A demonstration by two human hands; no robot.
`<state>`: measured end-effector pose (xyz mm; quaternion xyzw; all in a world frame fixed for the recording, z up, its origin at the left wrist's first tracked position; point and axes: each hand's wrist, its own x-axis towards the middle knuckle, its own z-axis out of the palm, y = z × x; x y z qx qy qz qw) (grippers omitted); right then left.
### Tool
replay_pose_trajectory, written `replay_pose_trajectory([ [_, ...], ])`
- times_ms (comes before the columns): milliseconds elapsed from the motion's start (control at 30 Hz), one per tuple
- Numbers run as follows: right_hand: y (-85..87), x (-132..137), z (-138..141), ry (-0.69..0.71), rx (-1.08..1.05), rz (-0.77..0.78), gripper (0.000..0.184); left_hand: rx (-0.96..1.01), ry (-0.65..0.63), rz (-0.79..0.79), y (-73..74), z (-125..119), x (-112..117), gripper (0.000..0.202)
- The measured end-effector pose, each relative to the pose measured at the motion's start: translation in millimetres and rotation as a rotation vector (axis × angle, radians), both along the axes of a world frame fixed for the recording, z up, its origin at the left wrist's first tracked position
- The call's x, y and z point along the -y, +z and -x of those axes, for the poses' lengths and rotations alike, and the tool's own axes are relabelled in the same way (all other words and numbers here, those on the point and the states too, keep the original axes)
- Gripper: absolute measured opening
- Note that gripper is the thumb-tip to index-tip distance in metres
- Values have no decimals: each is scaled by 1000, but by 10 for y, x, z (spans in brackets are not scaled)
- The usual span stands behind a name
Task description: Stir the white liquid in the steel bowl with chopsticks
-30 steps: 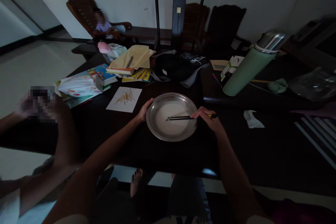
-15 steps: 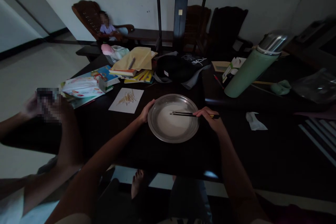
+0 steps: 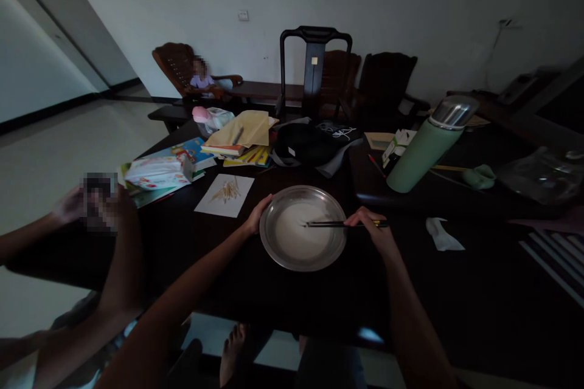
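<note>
A round metal basin (image 3: 269,249) with pale, whitish contents (image 3: 296,240) stands on the dark table. My left hand (image 3: 259,216) grips its left rim, the thumb near the top edge. In my right hand (image 3: 370,223) is a pair of dark chopsticks (image 3: 328,224), held nearly level over the right rim. Their tips are at the middle of the pale contents; how deep they go I cannot tell. Left of the basin, a white sheet of paper (image 3: 212,205) carries a loose heap of thin sticks that look like cotton swabs (image 3: 228,190).
A green thermos (image 3: 422,155) stands at back right, near a crumpled tissue (image 3: 444,236). Books and envelopes (image 3: 246,129), a black cloth bag (image 3: 301,141) and a tissue pack (image 3: 157,171) lie behind. At left, another person's hands (image 3: 98,203) hold a blurred-out object.
The view has tilted upward, so everything sits lower in the picture. Within the basin the chopstick tips have shifted slightly right. Both hands keep their holds.
</note>
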<state>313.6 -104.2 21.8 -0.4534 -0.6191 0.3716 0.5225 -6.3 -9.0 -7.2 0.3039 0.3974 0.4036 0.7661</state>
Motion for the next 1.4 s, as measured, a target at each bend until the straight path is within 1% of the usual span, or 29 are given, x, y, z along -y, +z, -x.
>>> replay_pose_trajectory([
  [100,31,28,20,56,-20,11,43,1,11,-1,-1,2,-1,28],
  [200,46,36,100,137,67,22,37,2,25,6,6,0,4,27],
  [233,43,30,113,133,99,19,35,6,22,0,7,0,5,27],
  [300,27,12,95,80,112,1,34,17,7,-19,7,2,8,28],
  [367,15,0,39,-1,47,-17,38,19,-6,-18,3,6,9,30],
  [433,18,4,-4,-26,-29,-14,43,9,-2,-4,-1,7,8,32],
  [500,35,21,7,37,-44,6,45,2,4,-8,0,3,7,33],
  [567,51,35,61,139,3,27,41,2,9,-11,9,-6,10,33],
  [633,53,32,106,178,58,46,36,0,21,0,26,-16,16,32],
  [700,39,16,99,119,71,41,34,-8,36,19,45,-23,24,30],
  [767,21,2,45,16,35,18,38,-17,43,37,59,-27,29,30],
  [833,13,3,-5,-38,-11,11,43,-23,45,51,66,-28,31,29],
  [867,14,8,-12,-27,-23,16,44,-25,43,54,67,-29,31,30],
  [933,21,20,16,46,0,27,43,-28,33,46,66,-33,30,31],
  [1000,23,22,68,124,78,26,38,-31,27,23,62,-37,28,31],
  [1033,20,17,84,132,111,19,35,-31,24,10,59,-39,27,32],
  [1100,6,1,74,81,117,2,32,-25,14,-13,54,-42,28,34],
  [1167,-7,-10,16,-12,42,-11,35,-23,4,-19,55,-45,31,36],
  [1233,-4,-5,-38,-50,-28,-2,41,-26,8,-14,62,-50,38,36],
  [1300,14,15,-36,3,-31,19,43,-24,27,-1,71,-55,41,33],
  [1400,44,38,54,135,72,64,36,-16,46,49,68,-56,31,29],
])
